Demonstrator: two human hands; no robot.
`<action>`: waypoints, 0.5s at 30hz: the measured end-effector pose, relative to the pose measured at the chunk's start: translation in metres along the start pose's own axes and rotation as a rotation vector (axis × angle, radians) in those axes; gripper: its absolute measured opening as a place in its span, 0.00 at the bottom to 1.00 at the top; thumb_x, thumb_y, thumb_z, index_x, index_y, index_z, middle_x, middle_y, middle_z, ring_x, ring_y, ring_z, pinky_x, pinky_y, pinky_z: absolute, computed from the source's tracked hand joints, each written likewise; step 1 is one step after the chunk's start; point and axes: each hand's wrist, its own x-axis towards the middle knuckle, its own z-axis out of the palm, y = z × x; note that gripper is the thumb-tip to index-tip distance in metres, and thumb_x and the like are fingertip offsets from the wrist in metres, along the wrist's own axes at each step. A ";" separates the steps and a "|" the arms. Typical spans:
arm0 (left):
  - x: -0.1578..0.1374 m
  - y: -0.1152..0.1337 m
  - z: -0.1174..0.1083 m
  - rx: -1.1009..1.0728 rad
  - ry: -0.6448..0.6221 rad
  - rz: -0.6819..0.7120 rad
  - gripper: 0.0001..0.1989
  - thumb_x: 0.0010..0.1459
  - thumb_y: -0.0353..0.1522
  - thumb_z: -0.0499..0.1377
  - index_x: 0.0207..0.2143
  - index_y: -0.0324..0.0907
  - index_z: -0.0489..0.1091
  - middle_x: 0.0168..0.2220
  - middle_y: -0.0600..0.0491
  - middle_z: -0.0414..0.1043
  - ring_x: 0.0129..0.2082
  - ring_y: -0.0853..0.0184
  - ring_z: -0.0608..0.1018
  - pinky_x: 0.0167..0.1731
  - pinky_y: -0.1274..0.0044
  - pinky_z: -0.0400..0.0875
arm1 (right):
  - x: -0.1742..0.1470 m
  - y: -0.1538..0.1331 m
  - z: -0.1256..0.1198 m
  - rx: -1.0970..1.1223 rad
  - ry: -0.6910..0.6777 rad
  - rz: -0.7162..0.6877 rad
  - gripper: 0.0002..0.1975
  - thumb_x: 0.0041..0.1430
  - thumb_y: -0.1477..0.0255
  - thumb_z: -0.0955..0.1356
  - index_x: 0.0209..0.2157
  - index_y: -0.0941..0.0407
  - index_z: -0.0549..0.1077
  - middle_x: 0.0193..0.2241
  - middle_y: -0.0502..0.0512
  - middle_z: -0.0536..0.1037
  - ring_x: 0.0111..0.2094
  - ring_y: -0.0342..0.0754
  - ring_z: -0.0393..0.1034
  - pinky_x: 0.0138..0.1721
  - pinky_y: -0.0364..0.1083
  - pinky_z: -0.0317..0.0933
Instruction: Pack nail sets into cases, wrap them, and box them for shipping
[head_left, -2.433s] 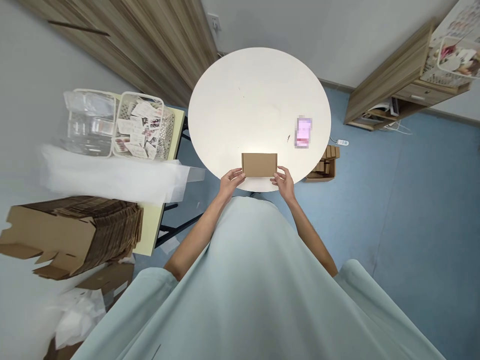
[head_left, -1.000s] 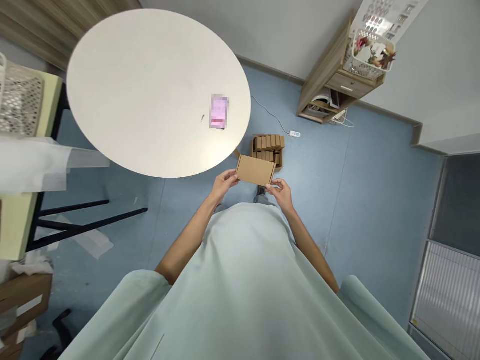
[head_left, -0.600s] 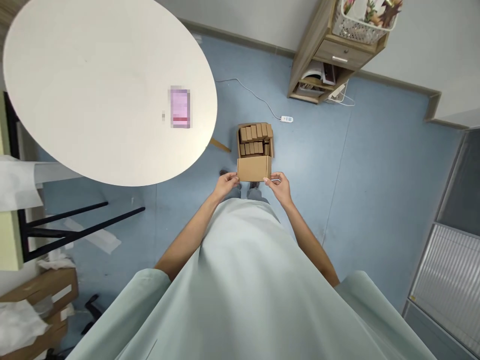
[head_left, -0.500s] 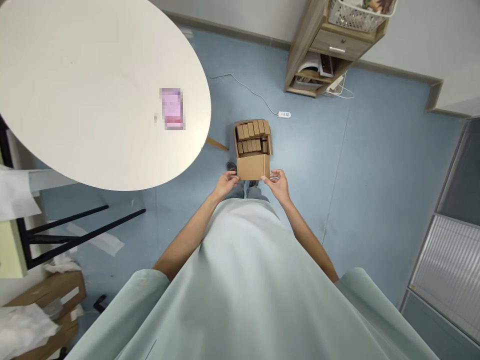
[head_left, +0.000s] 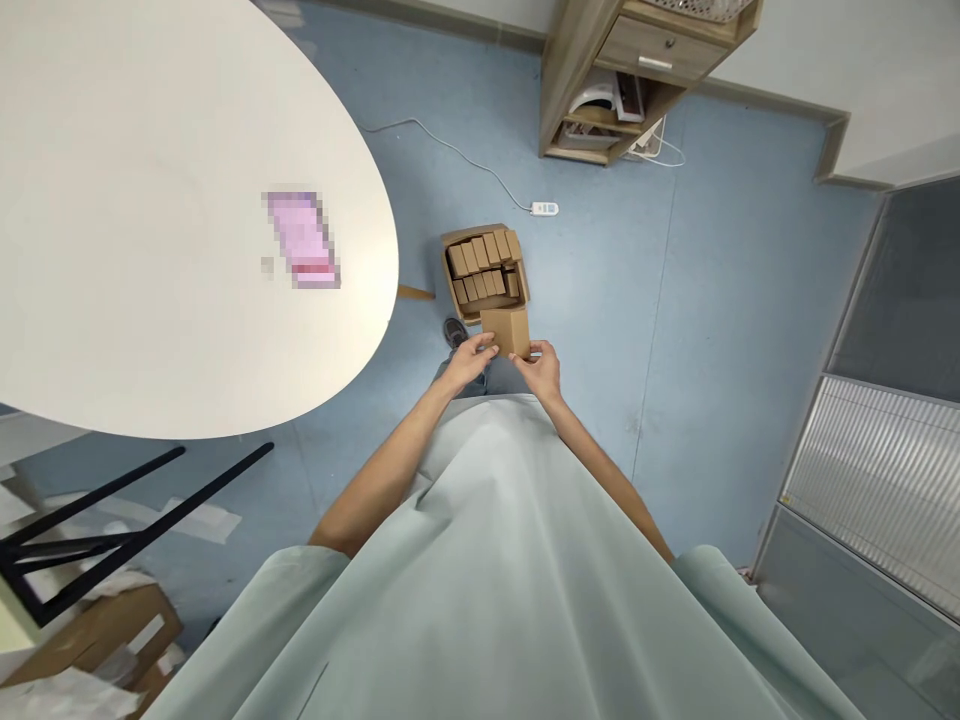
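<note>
A small brown cardboard box is held between my two hands in front of my body, turned so that two of its faces show. My left hand grips its left side, fingers at the lower left edge. On the other side, my right hand has its thumb and fingers closed on the lower right edge. Just beyond the box, an open carton rests on the floor. Two rows of small brown boxes stand inside it, packed side by side. The held box is close to the carton's near edge.
To the left is a round white table with a blurred pink item on it. A white cable with a plug-like end lies on the blue floor. A wooden cabinet stands at the back. Cardboard boxes sit at lower left.
The held box has been turned between my hands, showing a corner instead of one wide face. My hands are closer together. The whole view has shifted slightly.
</note>
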 end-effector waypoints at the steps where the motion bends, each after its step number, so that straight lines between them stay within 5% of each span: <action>1: 0.005 0.000 0.000 0.006 -0.017 0.006 0.24 0.56 0.37 0.74 0.55 0.43 0.81 0.69 0.38 0.77 0.67 0.43 0.80 0.68 0.52 0.76 | 0.004 0.002 0.005 -0.010 0.007 0.008 0.22 0.55 0.61 0.80 0.47 0.50 0.74 0.54 0.58 0.83 0.42 0.51 0.86 0.52 0.52 0.80; 9: 0.036 0.006 0.006 0.062 -0.114 0.035 0.26 0.57 0.37 0.76 0.57 0.41 0.82 0.66 0.40 0.80 0.63 0.45 0.82 0.71 0.54 0.72 | 0.047 0.023 0.026 -0.072 0.020 0.063 0.26 0.55 0.57 0.81 0.49 0.53 0.75 0.51 0.60 0.81 0.43 0.54 0.84 0.56 0.56 0.79; 15: 0.068 0.013 0.021 0.162 -0.087 0.021 0.26 0.63 0.36 0.70 0.62 0.37 0.81 0.43 0.48 0.87 0.48 0.52 0.87 0.59 0.62 0.80 | 0.105 0.043 0.031 -0.084 -0.025 0.057 0.24 0.54 0.58 0.80 0.46 0.52 0.74 0.49 0.59 0.81 0.51 0.57 0.80 0.59 0.56 0.76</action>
